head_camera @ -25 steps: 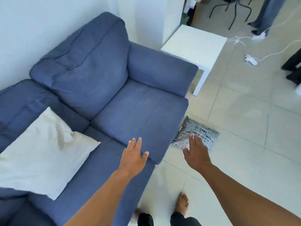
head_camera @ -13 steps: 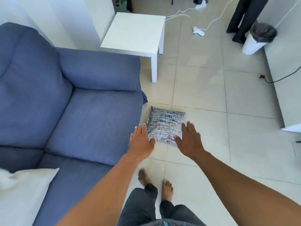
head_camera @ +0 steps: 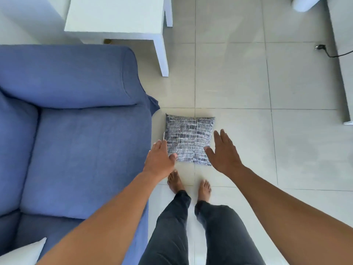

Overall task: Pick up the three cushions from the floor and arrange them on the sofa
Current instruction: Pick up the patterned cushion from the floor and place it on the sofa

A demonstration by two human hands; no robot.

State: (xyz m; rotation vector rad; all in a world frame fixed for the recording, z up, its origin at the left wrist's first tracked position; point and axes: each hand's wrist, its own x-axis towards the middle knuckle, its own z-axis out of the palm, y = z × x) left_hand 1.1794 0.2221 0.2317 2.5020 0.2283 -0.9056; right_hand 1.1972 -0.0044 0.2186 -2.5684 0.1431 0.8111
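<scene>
Your left hand (head_camera: 160,158) and right hand (head_camera: 223,152) reached down with fingers spread flat, gripping nothing, one at each near corner of the patterned cushion (head_camera: 189,139). That cushion lay flat on the tiled floor (head_camera: 238,87), just beside the blue sofa (head_camera: 80,150).

Bare forearms (head_camera: 107,213), no sleeves reaching into view. Bare left grip (head_camera: 160,159) and right grip (head_camera: 224,153), free of rings, watch or bands. Dark charcoal trousers (head_camera: 193,234), narrow in the leg, creased at the knees. Bare feet (head_camera: 175,181), no socks.
</scene>
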